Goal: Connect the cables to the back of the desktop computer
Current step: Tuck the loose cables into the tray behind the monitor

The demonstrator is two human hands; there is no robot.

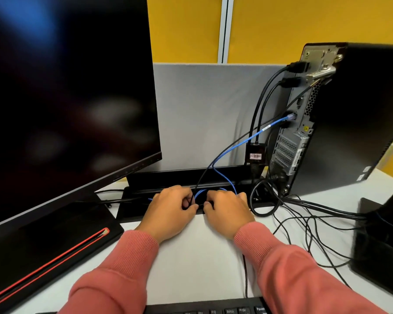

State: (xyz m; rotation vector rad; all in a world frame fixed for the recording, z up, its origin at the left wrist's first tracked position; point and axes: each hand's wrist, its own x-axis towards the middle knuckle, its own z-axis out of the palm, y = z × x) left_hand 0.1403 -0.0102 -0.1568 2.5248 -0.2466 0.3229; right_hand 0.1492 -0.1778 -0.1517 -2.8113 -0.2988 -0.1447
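Note:
The black desktop computer (349,114) stands at the right with its back panel (300,123) turned toward me. A blue network cable (247,141) is plugged into that panel, and two black cables (266,94) are plugged in higher up. The blue cable loops down into a black cable tray (168,177) at the desk's rear. My left hand (170,211) and my right hand (227,211) rest side by side at the tray's front lip, fingers curled around a thin black cable (216,162) and the blue loop. The fingertips are hidden.
A large dark monitor (66,87) fills the left, its base (55,241) on the white desk (195,257). Loose black cables (309,223) sprawl at the right toward a black box (381,241). A keyboard (213,309) lies at the near edge. Grey and yellow partitions stand behind.

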